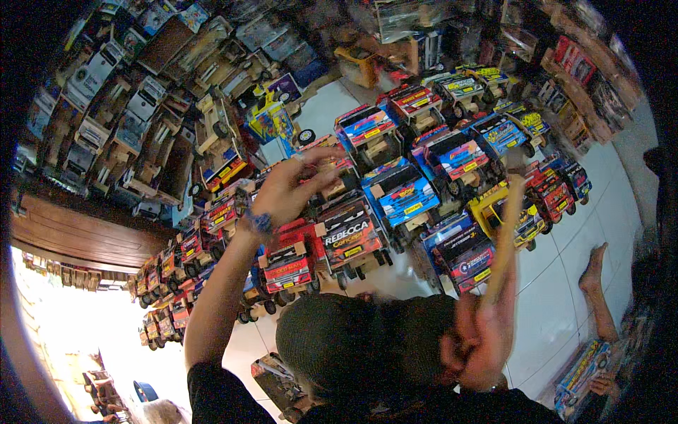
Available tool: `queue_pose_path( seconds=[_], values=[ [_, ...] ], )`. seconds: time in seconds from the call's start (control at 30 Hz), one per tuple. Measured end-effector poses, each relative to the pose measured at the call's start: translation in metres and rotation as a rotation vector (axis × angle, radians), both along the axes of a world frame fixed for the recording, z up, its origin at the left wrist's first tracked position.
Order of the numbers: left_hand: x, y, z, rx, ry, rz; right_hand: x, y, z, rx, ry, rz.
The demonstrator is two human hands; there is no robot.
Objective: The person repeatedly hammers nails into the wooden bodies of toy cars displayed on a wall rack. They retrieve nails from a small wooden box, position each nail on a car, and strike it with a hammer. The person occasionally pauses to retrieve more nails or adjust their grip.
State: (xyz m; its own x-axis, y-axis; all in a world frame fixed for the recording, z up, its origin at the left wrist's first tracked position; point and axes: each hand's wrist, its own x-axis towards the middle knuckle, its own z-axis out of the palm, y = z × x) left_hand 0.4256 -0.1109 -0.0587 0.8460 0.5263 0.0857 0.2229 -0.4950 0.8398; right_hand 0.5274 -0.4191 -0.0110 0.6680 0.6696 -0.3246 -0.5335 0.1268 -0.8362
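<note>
My left hand [286, 191], with a dark blue band at its wrist, reaches out over rows of wooden toy trucks. Its thumb and fingers are apart, beside a truck partly hidden behind them. In my raised right hand [480, 339] is a hammer [507, 247], gripped low on its pale wooden handle; its dark head is blurred. Beyond the handle stands a yellow toy truck [487, 212]. A dark blue toy truck [462, 254] is left of it, and a light blue one [402, 194] sits between my hands. Below my left hand are a red truck [288, 265] and a black-and-red truck [349, 240].
Wooden truck bodies [152, 134] are stacked at the far left, with more stacks at the far right. White floor tiles [551, 304] show at right. Another person's bare foot [597, 265] and a toy truck [583, 374] are there. A dark cap [339, 346] covers the lower middle.
</note>
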Motion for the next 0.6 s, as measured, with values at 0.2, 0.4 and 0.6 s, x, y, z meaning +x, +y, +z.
queue_pose_path(
  seconds=[0.2,0.4,0.6],
  values=[
    [0.071,0.073,-0.025,-0.080,0.031,-0.031,0.028,-0.012,-0.010,-0.105,-0.308,-0.401],
    [0.095,0.144,-0.059,-0.361,-0.015,0.047,0.051,-0.009,-0.022,-0.294,-0.404,-0.390],
    [0.098,0.160,-0.095,-0.469,0.088,0.132,0.076,0.011,-0.025,-0.409,-0.514,-0.223]
  ],
)
